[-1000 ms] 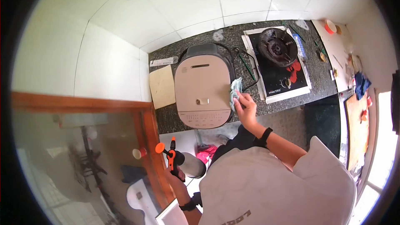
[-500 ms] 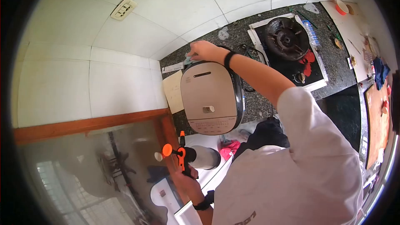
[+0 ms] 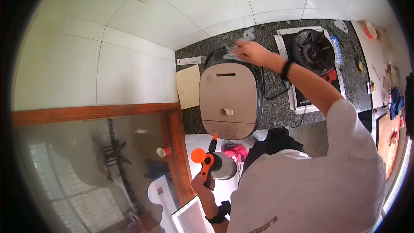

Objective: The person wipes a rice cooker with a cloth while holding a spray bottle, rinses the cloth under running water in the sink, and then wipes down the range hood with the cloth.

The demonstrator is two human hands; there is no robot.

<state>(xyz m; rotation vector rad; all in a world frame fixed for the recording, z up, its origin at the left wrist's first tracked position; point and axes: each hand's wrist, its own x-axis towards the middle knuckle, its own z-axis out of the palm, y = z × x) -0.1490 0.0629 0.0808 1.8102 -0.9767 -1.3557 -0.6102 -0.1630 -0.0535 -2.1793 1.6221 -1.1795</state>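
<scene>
Holds a crumpled pale blue-green cloth in the right hand, with bent, blurred fingers, at the dark rear rim of a rounded beige-lidded cooker, set on a speckled dark stone desk. Grips in the left hand the black-and-orange handle of a spray bottle with a greyish body, near the front of the desk, with the orange nozzle tip close to the printed front panel. Cannot tell whether to call the trigger squeezed or slack. Could wet the panel by tightening the left grip unawares, or bump the cooker by swinging the bottle. Could shift the cooker toward the front edge by dragging the cloth hard. Could snag the black cord or brush the dark round burner by sweeping the right forearm low. Could drop the cloth behind the cooker through a loose pinch.
</scene>
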